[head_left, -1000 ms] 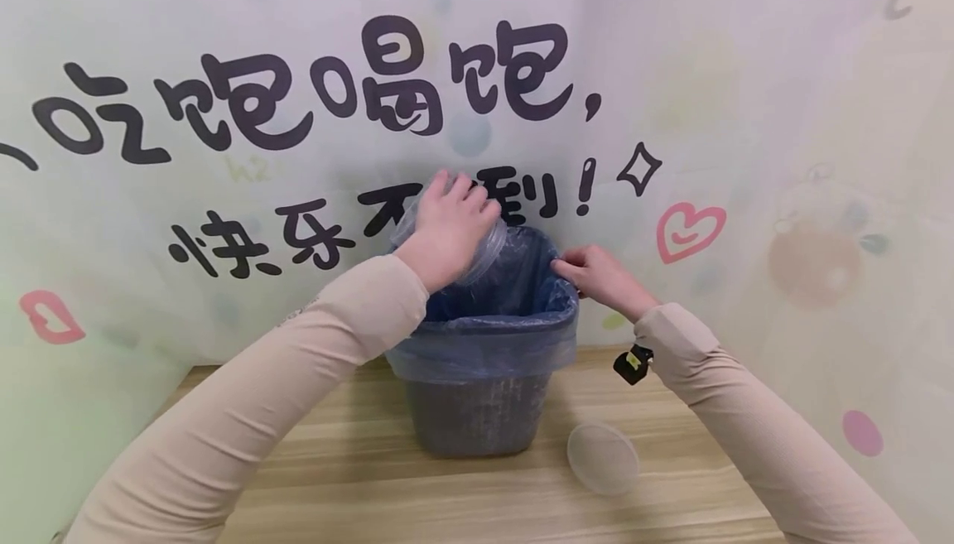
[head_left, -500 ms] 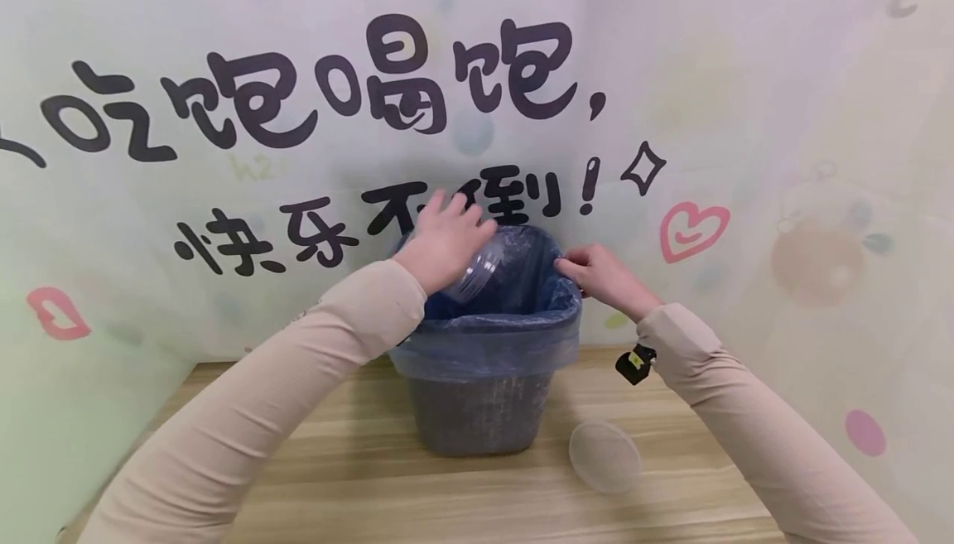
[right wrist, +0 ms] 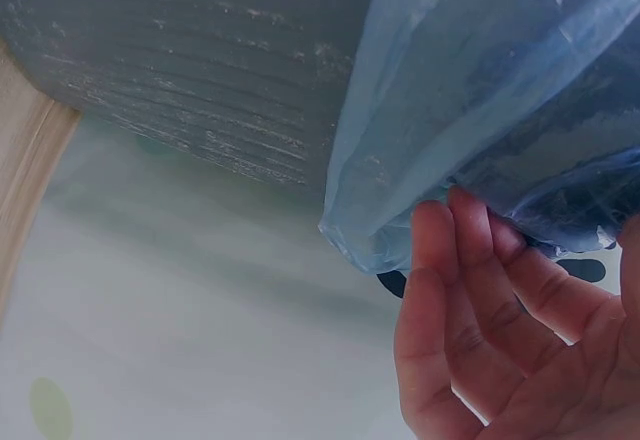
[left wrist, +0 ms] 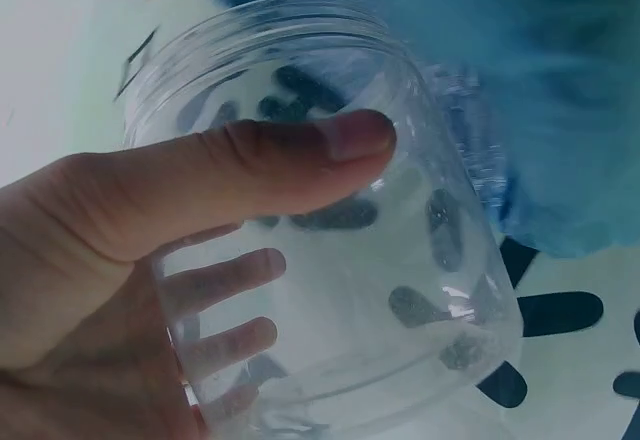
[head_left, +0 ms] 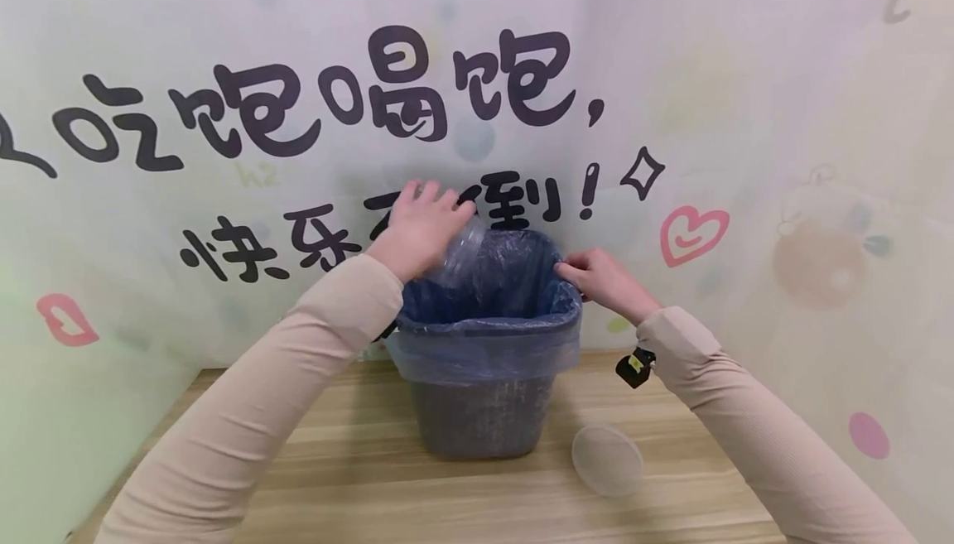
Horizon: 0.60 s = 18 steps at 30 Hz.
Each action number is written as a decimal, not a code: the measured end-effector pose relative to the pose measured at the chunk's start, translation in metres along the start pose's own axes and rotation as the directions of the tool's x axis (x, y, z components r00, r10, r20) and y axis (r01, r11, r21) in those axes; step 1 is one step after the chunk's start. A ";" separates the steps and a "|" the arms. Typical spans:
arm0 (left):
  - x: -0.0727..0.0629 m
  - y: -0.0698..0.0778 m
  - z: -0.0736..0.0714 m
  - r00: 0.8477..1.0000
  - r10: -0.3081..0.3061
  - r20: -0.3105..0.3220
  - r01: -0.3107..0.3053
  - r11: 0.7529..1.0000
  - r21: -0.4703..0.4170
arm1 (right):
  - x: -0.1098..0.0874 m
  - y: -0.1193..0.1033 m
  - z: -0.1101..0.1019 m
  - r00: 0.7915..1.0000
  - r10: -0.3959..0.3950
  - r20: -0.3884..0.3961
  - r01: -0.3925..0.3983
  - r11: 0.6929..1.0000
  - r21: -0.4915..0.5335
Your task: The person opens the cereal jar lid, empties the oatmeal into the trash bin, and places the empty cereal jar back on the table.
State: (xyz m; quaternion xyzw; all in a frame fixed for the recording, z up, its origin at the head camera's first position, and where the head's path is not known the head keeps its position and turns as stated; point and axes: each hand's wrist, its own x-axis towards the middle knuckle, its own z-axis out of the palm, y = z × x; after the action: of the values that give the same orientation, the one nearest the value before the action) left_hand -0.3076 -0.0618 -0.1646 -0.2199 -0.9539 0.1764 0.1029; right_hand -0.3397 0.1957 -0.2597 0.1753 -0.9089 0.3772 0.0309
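Note:
A clear plastic jar (head_left: 464,252) with a threaded, lidless mouth leans over the left side of a grey bin (head_left: 480,420). My left hand (head_left: 423,228) grips it, thumb across the near side and fingers round the far side in the left wrist view, where nothing shows inside the jar (left wrist: 425,270). A blue plastic bag (head_left: 484,362) lines the bin and folds down over its rim. My right hand (head_left: 605,281) pinches the bagged rim at the right. In the right wrist view its curled fingers (right wrist: 470,260) lie against the bag, with the thumb mostly out of frame.
A round translucent lid (head_left: 607,461) lies on the wood-grain table (head_left: 358,486), right of the bin's base. Close behind the bin hangs a pale printed backdrop (head_left: 313,31) with large black characters. A small black device (head_left: 635,368) hangs at the right cuff.
My left hand first dips a little with the jar, then shifts left over the bin. My right hand stays at the rim. The bin and lid stay put.

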 end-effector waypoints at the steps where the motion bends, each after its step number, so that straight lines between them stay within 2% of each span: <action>1: 0.000 -0.003 -0.001 1.000 -0.008 0.003 0.008 1.000 -0.009 | 0.000 0.000 0.000 1.000 0.002 0.001 -0.002 1.000 0.007; 6: -0.004 -0.012 -0.004 1.000 -0.028 0.014 0.029 0.997 -0.075 | -0.001 0.000 0.000 1.000 0.007 -0.008 -0.007 1.000 0.014; 9: -0.006 -0.020 -0.001 1.000 -0.003 0.015 0.005 0.989 -0.146 | -0.001 0.000 0.001 1.000 0.005 -0.014 -0.005 1.000 0.014; 14: -0.010 -0.033 0.005 0.999 0.045 -0.004 -0.044 0.958 -0.285 | -0.001 -0.001 0.001 1.000 0.006 -0.014 -0.005 1.000 0.012; 18: -0.012 -0.040 0.007 0.998 0.055 -0.026 -0.061 0.935 -0.349 | -0.001 -0.001 0.001 1.000 -0.002 -0.013 0.002 1.000 0.008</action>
State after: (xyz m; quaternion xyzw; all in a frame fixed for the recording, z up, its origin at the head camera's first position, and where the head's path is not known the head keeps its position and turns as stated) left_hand -0.3143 -0.1029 -0.1574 -0.2642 -0.9623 0.0055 0.0647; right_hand -0.3381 0.1949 -0.2604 0.1737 -0.9070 0.3818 0.0364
